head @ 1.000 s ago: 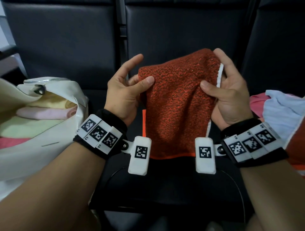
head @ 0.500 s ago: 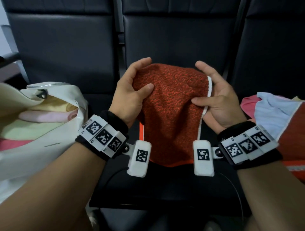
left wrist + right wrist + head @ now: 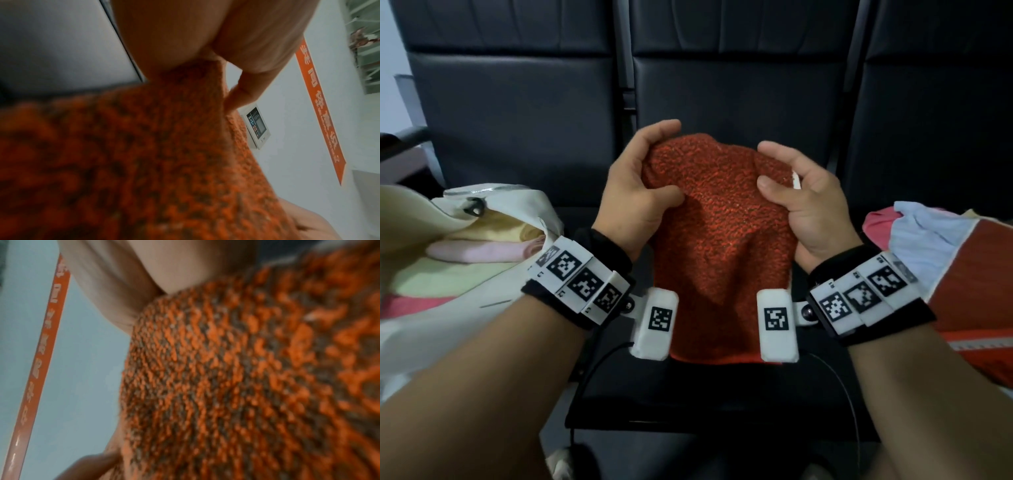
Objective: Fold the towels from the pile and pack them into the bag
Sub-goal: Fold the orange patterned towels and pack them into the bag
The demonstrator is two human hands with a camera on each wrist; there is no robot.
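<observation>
An orange-red knitted towel (image 3: 719,246) with a thin white edge hangs folded in front of me over a black seat. My left hand (image 3: 650,185) grips its upper left corner, thumb in front and fingers curled behind. My right hand (image 3: 791,185) pinches the upper right corner the same way. Both wrist views are filled by the blurred towel (image 3: 144,162) (image 3: 236,378) running up into the fingers. A cream bag (image 3: 431,301) lies open at the left with folded yellow, pink and green towels inside. The towel pile (image 3: 945,253) sits at the right.
Black padded seats (image 3: 739,85) with backrests stand ahead, and the middle seat pan lies below the towel. A thin black cable (image 3: 599,366) runs over the seat's front. The pile holds a pale blue, a pink and an orange towel.
Both hands have drawn closer together and their fingers have curled tighter. The towel's top edge is bunched and narrower, and it hangs lower than before.
</observation>
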